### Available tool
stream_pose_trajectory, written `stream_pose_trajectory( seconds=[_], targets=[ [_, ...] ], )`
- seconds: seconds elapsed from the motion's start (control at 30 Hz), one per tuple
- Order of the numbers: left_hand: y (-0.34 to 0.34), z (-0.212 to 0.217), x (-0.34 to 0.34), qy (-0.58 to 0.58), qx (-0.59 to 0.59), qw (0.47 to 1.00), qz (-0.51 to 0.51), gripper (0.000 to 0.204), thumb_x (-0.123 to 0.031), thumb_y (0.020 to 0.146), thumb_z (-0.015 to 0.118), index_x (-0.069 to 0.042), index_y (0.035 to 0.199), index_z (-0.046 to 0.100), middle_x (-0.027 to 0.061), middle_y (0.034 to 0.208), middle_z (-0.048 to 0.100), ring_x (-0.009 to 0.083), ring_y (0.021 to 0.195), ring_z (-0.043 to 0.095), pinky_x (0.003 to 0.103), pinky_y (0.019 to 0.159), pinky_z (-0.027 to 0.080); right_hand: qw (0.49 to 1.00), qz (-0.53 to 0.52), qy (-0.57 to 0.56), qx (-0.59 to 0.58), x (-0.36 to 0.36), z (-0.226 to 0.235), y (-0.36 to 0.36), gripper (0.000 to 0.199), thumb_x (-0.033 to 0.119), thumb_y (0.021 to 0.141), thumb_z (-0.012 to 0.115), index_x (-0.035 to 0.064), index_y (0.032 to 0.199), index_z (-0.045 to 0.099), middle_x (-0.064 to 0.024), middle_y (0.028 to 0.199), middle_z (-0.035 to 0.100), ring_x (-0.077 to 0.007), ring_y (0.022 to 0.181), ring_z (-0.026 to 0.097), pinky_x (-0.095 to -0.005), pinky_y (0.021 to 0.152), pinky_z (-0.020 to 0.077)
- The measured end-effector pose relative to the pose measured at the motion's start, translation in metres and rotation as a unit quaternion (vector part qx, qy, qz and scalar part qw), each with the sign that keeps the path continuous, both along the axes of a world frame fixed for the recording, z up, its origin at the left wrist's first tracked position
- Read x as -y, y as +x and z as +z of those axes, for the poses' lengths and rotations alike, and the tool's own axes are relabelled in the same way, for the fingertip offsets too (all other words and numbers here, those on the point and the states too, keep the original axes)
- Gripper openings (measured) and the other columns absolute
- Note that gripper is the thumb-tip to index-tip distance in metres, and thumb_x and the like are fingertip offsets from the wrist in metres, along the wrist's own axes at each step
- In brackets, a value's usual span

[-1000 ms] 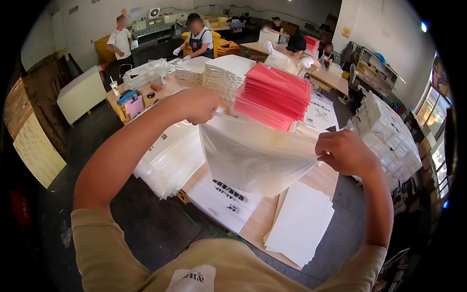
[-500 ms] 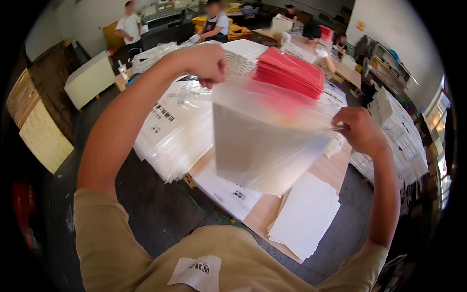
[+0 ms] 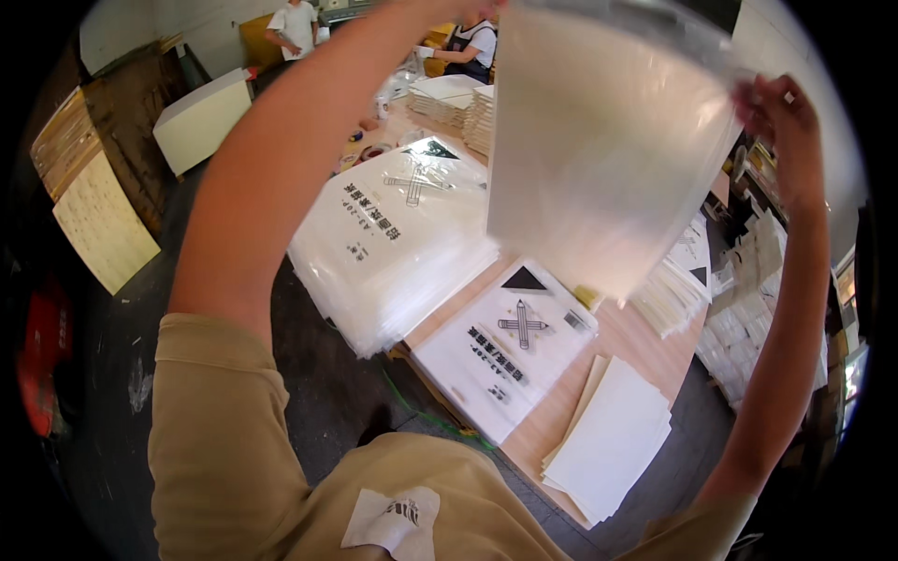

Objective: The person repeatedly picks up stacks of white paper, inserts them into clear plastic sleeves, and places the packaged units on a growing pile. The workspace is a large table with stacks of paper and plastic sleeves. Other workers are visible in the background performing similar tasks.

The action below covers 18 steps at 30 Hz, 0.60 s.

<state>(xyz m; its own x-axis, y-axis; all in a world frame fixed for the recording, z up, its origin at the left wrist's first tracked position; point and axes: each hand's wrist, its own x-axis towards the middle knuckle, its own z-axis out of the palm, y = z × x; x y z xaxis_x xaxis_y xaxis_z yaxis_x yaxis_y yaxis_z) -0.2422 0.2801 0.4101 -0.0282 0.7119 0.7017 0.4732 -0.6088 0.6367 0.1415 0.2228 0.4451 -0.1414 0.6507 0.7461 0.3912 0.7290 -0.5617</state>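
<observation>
The person is holding a clear plastic bag with white paper inside up high in front of them, well above the wooden table. The right hand is pinching its upper right corner; the left hand is reaching past the top edge, so I cannot tell its grip. Below are lying a heap of printed bags, one single printed bag and a stack of white sheets.

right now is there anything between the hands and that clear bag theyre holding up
Nothing visible. The right hand pinches the clear bag directly at its upper right edge. The left hand's grip is cut off at the picture's top edge, so contact there cannot be confirmed.
</observation>
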Motion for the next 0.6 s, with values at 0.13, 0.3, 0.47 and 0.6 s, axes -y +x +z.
stream_pose_trajectory(
  seconds=[0.13,0.3,0.47,0.6],
  targets=[
    [-0.070,0.033,0.064,0.276,0.102,0.955,0.028,0.016,-0.010,0.097,0.046,-0.001,0.104,0.057,0.0115,0.096,0.062,0.0239,0.092,0.066,0.037,0.083,0.056,0.940,-0.164,0.293,0.058,0.046,-0.013,-0.086,0.023,0.021,0.099,0.057,0.0005,0.106,0.062,-0.0148,0.110,0.069,-0.0225,0.105,0.067,-0.0365,0.094,0.0527],
    [-0.233,-0.122,0.100,0.238,0.124,0.958,0.098,0.013,-0.010,0.100,0.052,-0.001,0.104,0.059,0.0083,0.101,0.066,0.0169,0.095,0.063,0.032,0.088,0.051,0.924,0.043,0.285,0.252,0.112,-0.168,-0.194,0.017,0.009,0.082,0.072,-0.0008,0.094,0.064,-0.0187,0.111,0.068,-0.0290,0.095,0.069,-0.0391,0.088,0.0551],
    [-0.337,-0.347,0.089,-0.151,0.124,0.977,0.079,0.009,-0.010,0.101,0.053,-0.002,0.099,0.057,0.0025,0.090,0.064,0.0085,0.083,0.059,0.024,0.079,0.049,0.964,0.074,0.113,0.227,0.088,-0.355,-0.322,0.018,0.003,0.070,0.071,0.0029,0.087,0.066,-0.0122,0.093,0.069,-0.0274,0.089,0.069,-0.0382,0.085,0.0574],
    [-0.347,-0.382,0.081,-0.214,0.143,0.964,0.065,0.004,-0.001,0.098,0.052,0.000,0.098,0.056,0.0043,0.091,0.065,0.0079,0.083,0.060,0.023,0.078,0.049,0.960,0.068,0.083,0.259,0.090,-0.397,-0.360,0.020,0.004,0.066,0.065,0.0043,0.085,0.059,-0.0072,0.089,0.062,-0.0235,0.086,0.063,-0.0345,0.079,0.0546]
  ],
)
